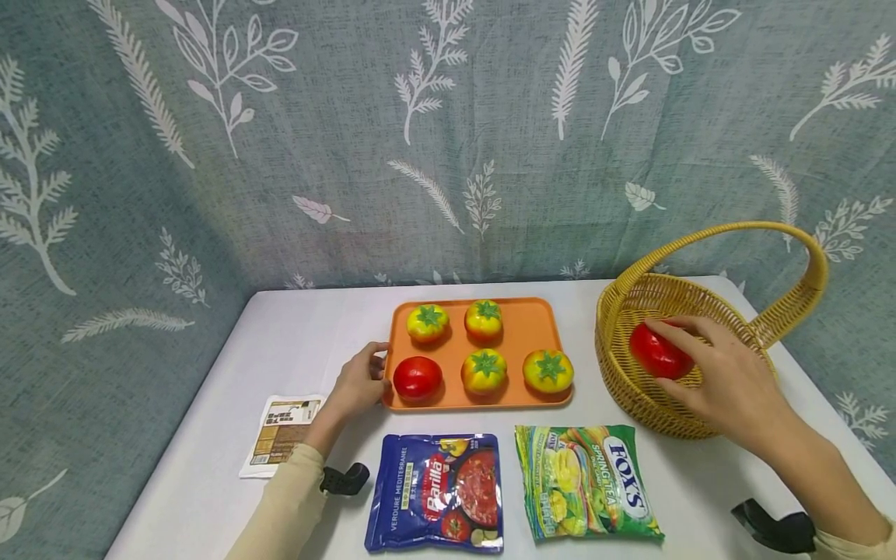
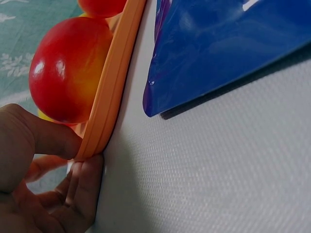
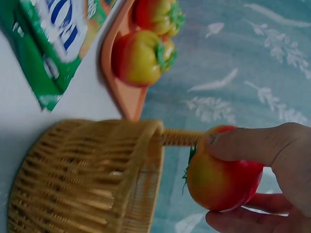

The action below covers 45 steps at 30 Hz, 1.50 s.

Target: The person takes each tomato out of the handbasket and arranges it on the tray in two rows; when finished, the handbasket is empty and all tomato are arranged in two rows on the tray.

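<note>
Where leaf-print curtain (image 1: 448, 140) backs white table (image 1: 700, 474), fingers clamp tomato (image 1: 656, 351), tray (image 1: 542, 317).

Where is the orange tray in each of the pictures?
Head view: the orange tray sits mid-table, the left hand gripping its left edge.
Left wrist view: only its rim shows, running up from the fingers at lower left.
Right wrist view: one corner pokes in at top centre, above the wicker basket.
Shared landmark: the tomatoes on it.
</note>
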### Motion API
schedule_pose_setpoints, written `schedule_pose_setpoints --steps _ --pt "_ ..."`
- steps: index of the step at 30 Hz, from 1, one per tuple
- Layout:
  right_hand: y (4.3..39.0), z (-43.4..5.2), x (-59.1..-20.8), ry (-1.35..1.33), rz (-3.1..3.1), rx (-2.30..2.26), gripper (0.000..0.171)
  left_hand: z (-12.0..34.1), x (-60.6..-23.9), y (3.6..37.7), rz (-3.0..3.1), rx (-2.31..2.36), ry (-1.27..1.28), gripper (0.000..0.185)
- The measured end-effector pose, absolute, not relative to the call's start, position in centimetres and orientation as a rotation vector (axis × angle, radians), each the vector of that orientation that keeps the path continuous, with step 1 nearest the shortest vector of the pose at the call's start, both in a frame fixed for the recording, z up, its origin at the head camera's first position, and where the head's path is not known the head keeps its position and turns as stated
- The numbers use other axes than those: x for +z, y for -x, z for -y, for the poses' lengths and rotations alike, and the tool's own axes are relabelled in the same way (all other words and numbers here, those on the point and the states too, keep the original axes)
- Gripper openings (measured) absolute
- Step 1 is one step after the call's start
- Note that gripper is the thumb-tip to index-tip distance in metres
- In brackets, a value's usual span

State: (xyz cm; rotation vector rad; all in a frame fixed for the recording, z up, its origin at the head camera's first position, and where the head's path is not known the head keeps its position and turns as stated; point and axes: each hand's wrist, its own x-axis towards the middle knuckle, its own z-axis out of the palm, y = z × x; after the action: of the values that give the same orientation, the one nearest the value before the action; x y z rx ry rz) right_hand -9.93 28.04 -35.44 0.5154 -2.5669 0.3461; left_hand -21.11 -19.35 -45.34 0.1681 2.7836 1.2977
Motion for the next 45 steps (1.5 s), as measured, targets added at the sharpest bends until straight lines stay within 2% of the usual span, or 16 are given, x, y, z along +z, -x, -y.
schedule_pose_setpoints --steps 18,33,45 --pt "9.7 -23.2 -34.0 -0.692 2.561 0.369 0.079 19.4 -45.5 21.1 -2.779 1.304 -0.175 0.066" --pt "12.9 -20.0 -33.9 -0.802 2.585 0.374 0.076 19.5 -45.5 21.1 -2.786 1.313 -0.196 0.065" --pt "16.6 -18.0 -34.5 -0.761 2.656 0.363 0.071 19.6 -45.5 21.0 -2.797 1.313 -0.204 0.066"
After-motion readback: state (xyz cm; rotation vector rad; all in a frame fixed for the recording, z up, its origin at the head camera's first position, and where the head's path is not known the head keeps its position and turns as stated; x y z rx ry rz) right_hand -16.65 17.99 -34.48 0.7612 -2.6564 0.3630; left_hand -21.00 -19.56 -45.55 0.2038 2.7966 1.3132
